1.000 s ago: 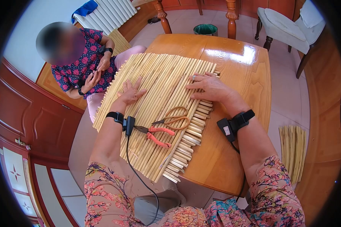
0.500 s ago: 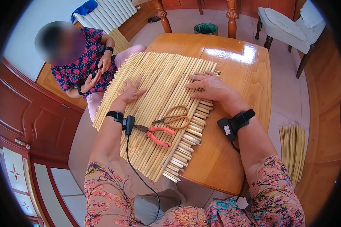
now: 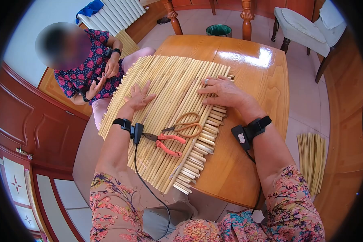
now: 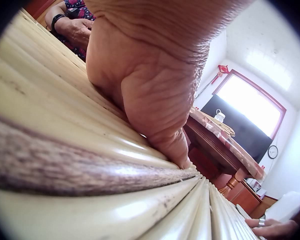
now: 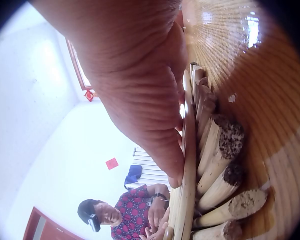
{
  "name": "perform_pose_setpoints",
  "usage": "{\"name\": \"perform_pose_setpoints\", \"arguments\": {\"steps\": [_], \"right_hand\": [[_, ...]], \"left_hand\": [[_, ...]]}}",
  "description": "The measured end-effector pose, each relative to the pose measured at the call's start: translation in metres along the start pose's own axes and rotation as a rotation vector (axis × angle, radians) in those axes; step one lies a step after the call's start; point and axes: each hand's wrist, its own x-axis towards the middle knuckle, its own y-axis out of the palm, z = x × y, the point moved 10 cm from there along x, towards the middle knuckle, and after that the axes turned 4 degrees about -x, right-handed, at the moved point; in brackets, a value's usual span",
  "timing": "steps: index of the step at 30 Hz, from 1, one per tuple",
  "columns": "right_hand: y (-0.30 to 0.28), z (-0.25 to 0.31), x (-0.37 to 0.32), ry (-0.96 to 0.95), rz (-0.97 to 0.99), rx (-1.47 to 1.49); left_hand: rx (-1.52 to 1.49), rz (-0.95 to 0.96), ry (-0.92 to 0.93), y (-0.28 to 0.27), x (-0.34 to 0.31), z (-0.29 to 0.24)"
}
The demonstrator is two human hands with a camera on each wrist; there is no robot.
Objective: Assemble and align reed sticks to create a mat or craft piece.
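A mat of pale stalks point(image 3: 157, 88), laid side by side, covers the left part of the wooden table point(image 3: 246, 161). Cut ends of a crossing layer point(image 3: 199, 151) stick out along its right edge. My left hand point(image 3: 138, 100) rests on the mat with fingers spread; in the left wrist view its thumb touches a stalk. Over the mat's upper right edge lies my right hand point(image 3: 222, 92), a ring on one finger, fingertips on the outermost stalks. Between the hands and me, scissors point(image 3: 187, 126) with tan handles and pliers point(image 3: 165, 143) with red handles lie on the mat.
Another person point(image 3: 88, 68) sits at the table's left, hands together. A bundle of stalks point(image 3: 311, 161) lies on the floor at right. A pale chair point(image 3: 306, 30) and a green-lined bin point(image 3: 219, 31) stand beyond the table. A black cable point(image 3: 149, 189) hangs from my left wrist.
The seated person's hands shift slightly against each other, and their head leans a little to the left. My own hands, the tools and the mat stay in place.
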Motion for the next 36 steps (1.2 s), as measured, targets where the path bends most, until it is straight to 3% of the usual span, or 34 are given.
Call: {"name": "perform_pose_setpoints", "arguments": {"steps": [31,35,36], "right_hand": [[-0.001,0.0,0.0,-0.021,-0.019,-0.016],[0.005,-0.003,0.002,0.003,0.035,-0.059],[0.005,-0.005,0.002,0.009,0.031,-0.049]], "left_hand": [[-0.019,0.002,0.027,0.0,0.001,-0.001],[0.066,-0.038,-0.04,-0.006,-0.008,-0.011],[0.1,0.272,0.285,0.019,-0.014,-0.051]]}}
